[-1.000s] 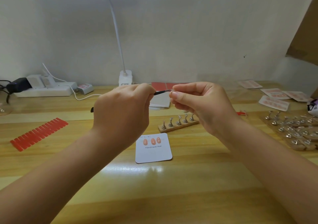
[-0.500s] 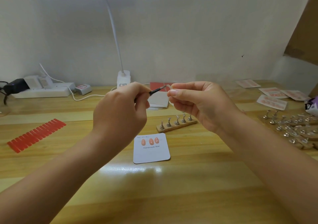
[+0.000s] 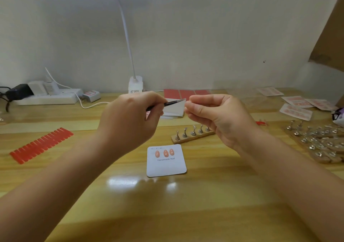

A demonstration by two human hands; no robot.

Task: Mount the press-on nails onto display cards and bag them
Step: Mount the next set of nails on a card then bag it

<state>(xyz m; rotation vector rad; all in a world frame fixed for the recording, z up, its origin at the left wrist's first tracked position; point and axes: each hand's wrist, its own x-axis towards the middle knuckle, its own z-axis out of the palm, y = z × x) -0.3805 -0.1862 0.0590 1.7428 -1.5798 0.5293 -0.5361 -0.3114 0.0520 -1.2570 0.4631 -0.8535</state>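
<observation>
My left hand (image 3: pixel 128 119) grips black tweezers (image 3: pixel 167 104), raised above the desk, their tip pointing right toward my right hand (image 3: pixel 214 117). The right hand's thumb and fingers pinch something small at the tweezer tip; it is too hidden to identify. Below on the desk lies a white display card (image 3: pixel 166 164) printed "Handmade Nail" with three pink nails stuck along its top. Behind the card stands a wooden nail holder (image 3: pixel 191 134) with several metal pegs.
A red strip of adhesive tabs (image 3: pixel 41 145) lies at the left. Several more peg holders (image 3: pixel 320 143) crowd the right edge, with bagged nail sets (image 3: pixel 297 107) behind them. A lamp base (image 3: pixel 135 84), power strip (image 3: pixel 48 97), red sheets (image 3: pixel 186 93) and stacked white cards (image 3: pixel 175 111) line the back.
Both hands have stayed raised and close together; the tweezer tip tilted slightly up, then levelled again at my right fingertips. The card and holder have not moved.
</observation>
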